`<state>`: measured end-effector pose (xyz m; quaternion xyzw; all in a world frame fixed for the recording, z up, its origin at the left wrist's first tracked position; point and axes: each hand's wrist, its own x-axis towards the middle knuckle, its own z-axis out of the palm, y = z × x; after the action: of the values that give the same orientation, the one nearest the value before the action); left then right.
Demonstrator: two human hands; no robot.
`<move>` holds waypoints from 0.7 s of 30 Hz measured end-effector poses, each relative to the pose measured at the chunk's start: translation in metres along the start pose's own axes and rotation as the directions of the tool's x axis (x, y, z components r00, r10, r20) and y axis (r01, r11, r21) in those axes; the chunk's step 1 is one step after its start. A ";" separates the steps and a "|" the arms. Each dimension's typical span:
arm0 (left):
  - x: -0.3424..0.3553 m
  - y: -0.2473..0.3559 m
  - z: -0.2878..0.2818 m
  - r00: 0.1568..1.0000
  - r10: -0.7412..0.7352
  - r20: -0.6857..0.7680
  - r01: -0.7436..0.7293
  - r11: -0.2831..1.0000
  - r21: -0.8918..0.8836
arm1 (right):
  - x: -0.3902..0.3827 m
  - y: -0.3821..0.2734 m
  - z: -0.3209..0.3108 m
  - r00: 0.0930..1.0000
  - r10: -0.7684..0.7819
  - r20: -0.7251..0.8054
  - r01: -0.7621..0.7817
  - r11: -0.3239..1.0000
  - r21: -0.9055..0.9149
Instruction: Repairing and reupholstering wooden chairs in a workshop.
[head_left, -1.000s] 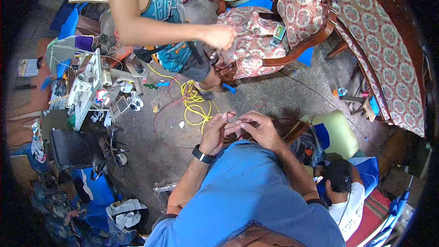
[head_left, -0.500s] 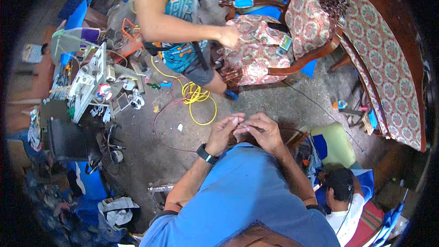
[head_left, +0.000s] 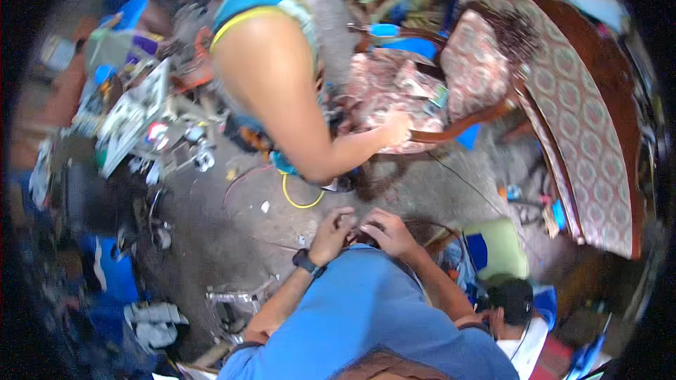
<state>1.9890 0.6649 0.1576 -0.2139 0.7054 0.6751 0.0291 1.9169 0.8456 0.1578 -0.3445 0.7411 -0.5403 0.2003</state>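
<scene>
Close to the front of my blue shirt, my left hand (head_left: 332, 234) has its fingers curled, with a dark band on the wrist. Beside it, my right hand (head_left: 391, 233) is closed too, its fingertips pointing toward the left hand. A narrow gap lies between them. Whatever they pinch is too small and blurred to make out. Beyond them, a co-worker's bare arm (head_left: 303, 123) reaches to a chair (head_left: 475, 127) with floral upholstery and a carved wooden frame. That person's hand rests at the near edge of the seat.
At right stands a long floral sofa (head_left: 577, 105) with wooden trim. A pale green cushion (head_left: 503, 250) and a second person in a black cap (head_left: 512, 301) are at lower right. On the floor lies a yellow hose (head_left: 299, 204). Clutter and a white machine (head_left: 134, 123) fill the left.
The co-worker has come nearer and bent over the chair, covering most of the yellow hose. My hands have drawn slightly apart and sit lower in the picture; the whole view has shifted.
</scene>
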 end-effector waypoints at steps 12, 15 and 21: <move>-0.010 0.001 -0.005 0.958 -0.036 0.285 -0.004 0.990 0.140 | 0.000 0.010 0.003 0.910 0.382 0.164 -0.404 0.723 0.560; -0.012 0.000 -0.016 0.931 -0.098 0.350 0.013 0.972 0.236 | -0.005 0.036 0.028 0.949 0.294 0.114 -0.301 0.736 0.606; -0.022 -0.032 -0.065 0.956 -0.016 0.291 -0.097 0.925 0.368 | 0.000 0.056 0.054 0.884 0.406 0.233 -0.468 0.760 0.451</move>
<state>2.0358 0.6081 0.1403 -0.0885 0.8146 0.5509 0.1583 1.9364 0.8194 0.0872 -0.1312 0.6238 -0.6279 0.4466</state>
